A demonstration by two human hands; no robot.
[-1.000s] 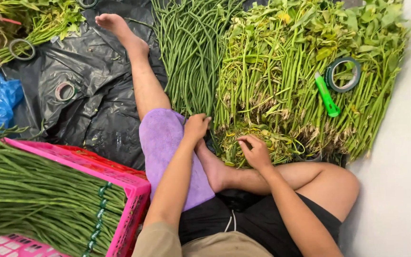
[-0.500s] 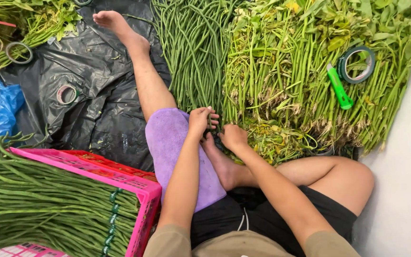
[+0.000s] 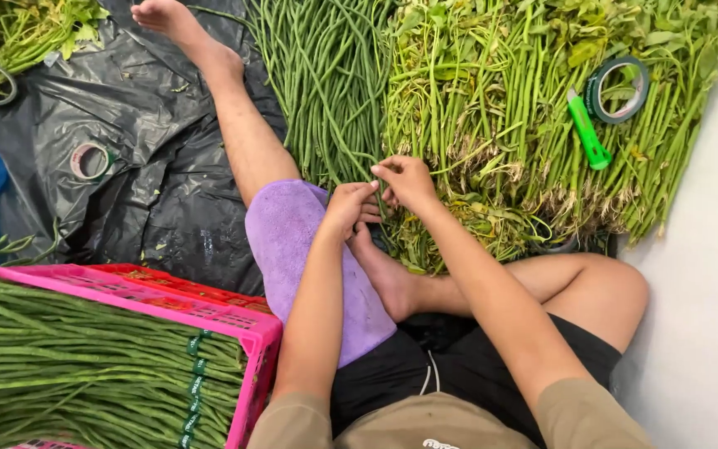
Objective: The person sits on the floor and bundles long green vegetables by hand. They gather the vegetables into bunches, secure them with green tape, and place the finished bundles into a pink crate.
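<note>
Bundling long beans, mid-lot: we pinch a few stems, both hands' fingers closed.
Left hand (image 3: pixel 346 208) meets right hand (image 3: pixel 407 181); loose long beans (image 3: pixel 326 83) remain; taped bundles (image 3: pixel 85 366) fill pink crate (image 3: pixel 247 328).

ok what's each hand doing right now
left hand: fingers pinched at the long beans, hold unclear
right hand: fingers curled there too, hold unclear

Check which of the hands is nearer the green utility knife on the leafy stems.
Right. The right hand is at the near edge of the leafy stems, below-left of the green utility knife. The left hand sits farther left, over the purple cloth.
</note>
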